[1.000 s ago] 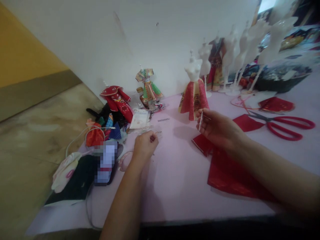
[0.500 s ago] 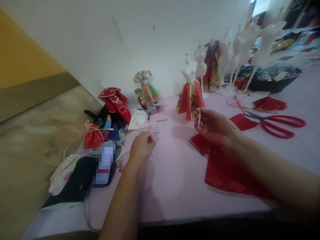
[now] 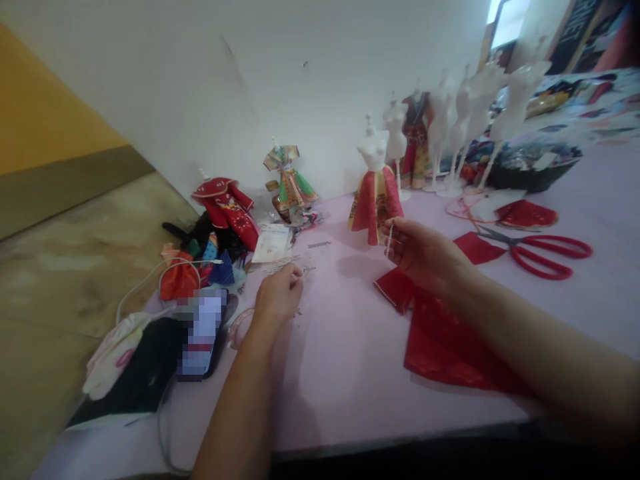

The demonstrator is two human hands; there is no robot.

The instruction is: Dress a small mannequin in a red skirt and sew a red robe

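My right hand (image 3: 423,253) is raised over the pink table (image 3: 340,353) with its fingers closed on a short white bead strip (image 3: 389,240) that hangs down. My left hand (image 3: 276,293) rests on the table with its fingers pinched together over small silvery trim pieces (image 3: 287,265); what it pinches is too small to make out. Red fabric (image 3: 450,347) lies under my right forearm. A small white mannequin in a red and gold skirt (image 3: 375,200) stands just behind my right hand.
Red-handled scissors (image 3: 540,252) lie at the right. Several bare white mannequins (image 3: 475,113) and dressed ones (image 3: 290,180) line the wall. At the left edge sit a phone (image 3: 200,330), a black pouch (image 3: 135,380), a cable and colourful cloth scraps (image 3: 200,267).
The view has drifted, shifting everything slightly left and down. Both hands keep the same pose and grip; nothing was picked up or let go.
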